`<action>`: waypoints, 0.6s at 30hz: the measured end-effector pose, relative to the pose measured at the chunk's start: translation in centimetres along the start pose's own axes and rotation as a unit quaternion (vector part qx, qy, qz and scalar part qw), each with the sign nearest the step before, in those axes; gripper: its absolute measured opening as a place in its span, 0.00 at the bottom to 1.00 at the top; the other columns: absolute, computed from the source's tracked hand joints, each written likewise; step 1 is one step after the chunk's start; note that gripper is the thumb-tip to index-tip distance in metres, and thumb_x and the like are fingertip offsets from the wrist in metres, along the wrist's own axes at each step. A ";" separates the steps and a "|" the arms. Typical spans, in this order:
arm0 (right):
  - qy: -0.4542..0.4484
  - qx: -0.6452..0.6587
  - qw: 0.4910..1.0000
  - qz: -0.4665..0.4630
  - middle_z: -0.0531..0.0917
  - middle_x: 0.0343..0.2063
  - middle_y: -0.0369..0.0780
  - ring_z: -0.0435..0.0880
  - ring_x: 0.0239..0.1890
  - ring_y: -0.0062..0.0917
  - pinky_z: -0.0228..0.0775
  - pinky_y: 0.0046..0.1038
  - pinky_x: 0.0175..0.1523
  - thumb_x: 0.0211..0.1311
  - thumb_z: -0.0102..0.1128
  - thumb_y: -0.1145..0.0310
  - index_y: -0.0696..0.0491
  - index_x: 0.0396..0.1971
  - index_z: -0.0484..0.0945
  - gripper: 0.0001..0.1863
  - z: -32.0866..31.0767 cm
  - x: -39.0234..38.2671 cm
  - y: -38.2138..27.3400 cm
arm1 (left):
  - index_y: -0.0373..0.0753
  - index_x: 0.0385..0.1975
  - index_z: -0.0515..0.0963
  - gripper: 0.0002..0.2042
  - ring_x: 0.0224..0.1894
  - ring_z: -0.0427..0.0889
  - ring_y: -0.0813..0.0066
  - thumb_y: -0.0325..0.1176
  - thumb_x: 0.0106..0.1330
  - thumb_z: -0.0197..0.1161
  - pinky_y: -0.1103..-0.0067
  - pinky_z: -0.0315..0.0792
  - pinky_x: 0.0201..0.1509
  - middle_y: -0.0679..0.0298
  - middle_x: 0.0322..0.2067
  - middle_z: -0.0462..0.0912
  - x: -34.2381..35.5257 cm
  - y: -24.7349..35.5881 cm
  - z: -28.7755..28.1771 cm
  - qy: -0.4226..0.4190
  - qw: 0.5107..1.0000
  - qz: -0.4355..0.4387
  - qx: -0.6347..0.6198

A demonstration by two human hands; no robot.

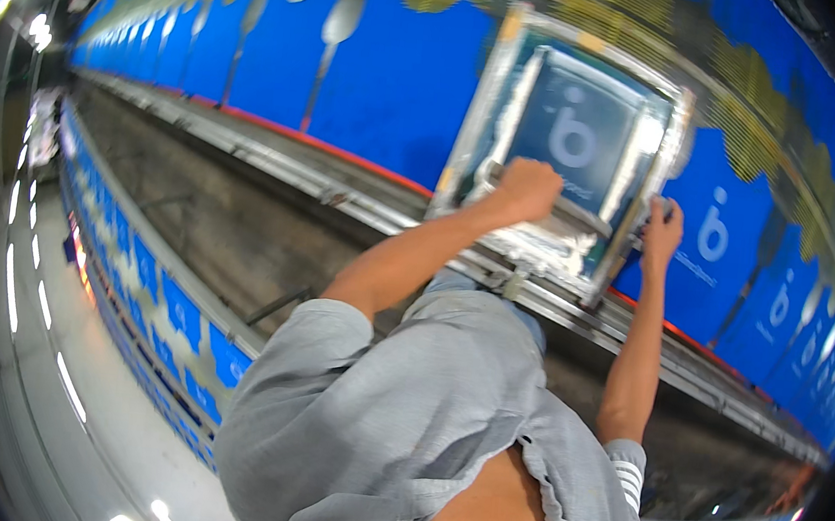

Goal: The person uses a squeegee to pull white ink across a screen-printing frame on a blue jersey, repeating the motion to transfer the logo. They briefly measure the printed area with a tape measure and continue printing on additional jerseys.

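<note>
A screen-printing frame (665, 149) with metal edges lies on the blue printed fabric (394, 87). Its mesh shows a pale round-letter design, and white ink is smeared along its sides and near end. My left hand (530, 189) is closed in a fist on a squeegee (583, 216), whose bar spans the near part of the mesh. Just outside the frame's right edge is my right hand (661, 234), fingers curled round something small and dark that I cannot make out.
A metal rail (344, 193) runs along the table's near edge, close against my body. Yellow and pale spoon-like prints cover the fabric. Behind me, across a dark aisle, stands another long table (172, 307) with blue printed fabric.
</note>
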State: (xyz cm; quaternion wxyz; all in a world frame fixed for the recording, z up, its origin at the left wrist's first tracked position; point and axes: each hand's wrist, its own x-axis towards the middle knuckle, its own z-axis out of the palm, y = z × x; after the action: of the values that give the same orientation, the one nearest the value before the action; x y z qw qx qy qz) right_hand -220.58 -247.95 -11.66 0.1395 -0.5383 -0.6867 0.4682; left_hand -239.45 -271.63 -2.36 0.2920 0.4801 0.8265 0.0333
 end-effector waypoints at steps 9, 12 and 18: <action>-0.033 0.044 0.996 0.073 0.78 0.24 0.36 0.71 0.19 0.16 0.62 0.24 0.24 0.65 0.66 0.61 0.58 0.58 0.76 0.25 -1.1 -1.7 -4.5 | 0.45 0.36 0.88 0.13 0.42 0.86 0.52 0.31 0.50 0.64 0.59 0.79 0.44 0.52 0.36 0.87 18.0 -6.1 -9.9 0.191 0.981 0.024 0.032; -0.037 0.041 0.996 0.076 0.80 0.26 0.38 0.74 0.23 0.19 0.67 0.26 0.28 0.65 0.65 0.62 0.58 0.58 0.77 0.25 -1.6 -2.0 -6.0 | 0.48 0.44 0.87 0.18 0.42 0.86 0.54 0.29 0.51 0.64 0.61 0.79 0.45 0.53 0.37 0.87 17.2 -5.2 -10.2 0.142 0.989 0.009 0.028; 0.024 -0.057 0.998 -0.023 0.86 0.37 0.45 0.83 0.39 0.28 0.73 0.28 0.46 0.66 0.63 0.61 0.59 0.49 0.83 0.19 -1.3 -0.4 -4.9 | 0.42 0.42 0.86 0.18 0.43 0.87 0.55 0.22 0.50 0.61 0.62 0.79 0.47 0.53 0.38 0.88 3.4 -2.8 0.7 0.271 0.959 0.053 -0.069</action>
State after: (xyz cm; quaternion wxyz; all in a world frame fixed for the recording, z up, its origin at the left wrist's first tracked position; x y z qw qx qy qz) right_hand -222.53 -247.54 -6.96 0.1353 -0.5406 -0.7209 0.4120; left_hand -242.47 -270.48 -5.42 0.0874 0.4749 0.8437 0.2343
